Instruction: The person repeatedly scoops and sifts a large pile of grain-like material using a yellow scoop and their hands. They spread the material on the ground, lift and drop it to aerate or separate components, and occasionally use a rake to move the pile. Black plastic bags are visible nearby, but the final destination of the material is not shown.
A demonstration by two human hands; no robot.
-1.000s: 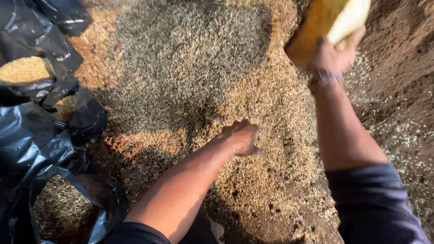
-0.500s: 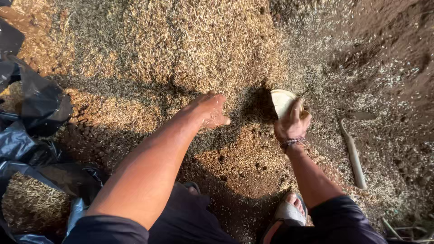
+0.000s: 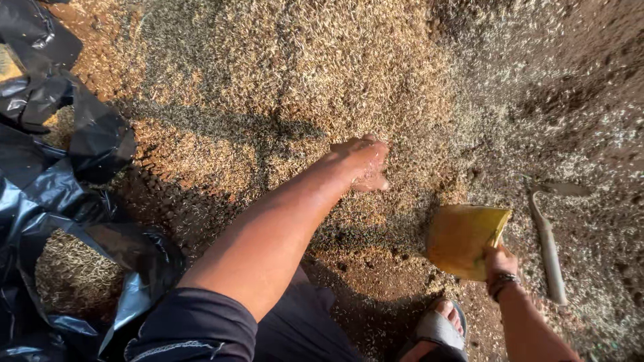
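A broad layer of straw-coloured grain (image 3: 302, 74) lies spread over the brown ground. My left hand (image 3: 362, 161) reaches out over it, fingers together and pressed down into the grain. My right hand (image 3: 498, 260) grips a yellow scoop-like piece (image 3: 463, 238) by its near edge, low at the right, with its hollow side turned toward the grain. A bracelet sits on that wrist.
Black plastic sheeting (image 3: 60, 161) lies crumpled along the left, with grain (image 3: 70, 275) gathered in its folds. A pale stick (image 3: 547, 241) lies on the dirt at the right. My sandalled foot (image 3: 439, 328) shows at the bottom edge.
My right hand has drawn the yellow scoop back toward me and to the right. My left hand stays stretched onto the grain. The view has shifted slightly.
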